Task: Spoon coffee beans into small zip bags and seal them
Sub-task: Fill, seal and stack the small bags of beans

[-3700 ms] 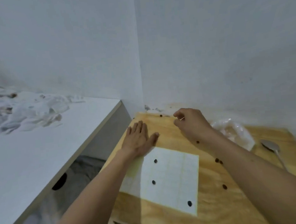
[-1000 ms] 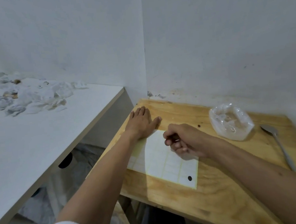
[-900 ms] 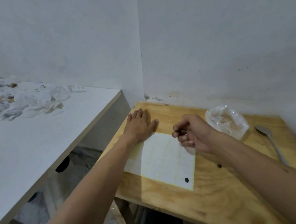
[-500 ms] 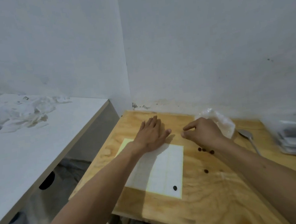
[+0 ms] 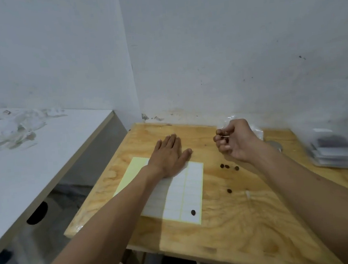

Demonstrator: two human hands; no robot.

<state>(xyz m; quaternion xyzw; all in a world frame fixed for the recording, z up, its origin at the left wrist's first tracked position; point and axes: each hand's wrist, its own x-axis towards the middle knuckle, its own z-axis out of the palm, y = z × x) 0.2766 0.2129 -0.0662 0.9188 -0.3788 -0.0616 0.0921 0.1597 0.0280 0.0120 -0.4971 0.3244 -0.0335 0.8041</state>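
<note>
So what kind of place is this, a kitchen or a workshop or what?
Probably a bare home workroom corner, not a kitchen: a raw plywood table pushed against scuffed white walls, a label sheet and loose coffee beans on it, and a plain white desk alongside.

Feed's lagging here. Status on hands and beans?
Left hand flat on label sheet. Right hand curled, contents unclear. Loose beans on wooden table, one on sheet.
</note>
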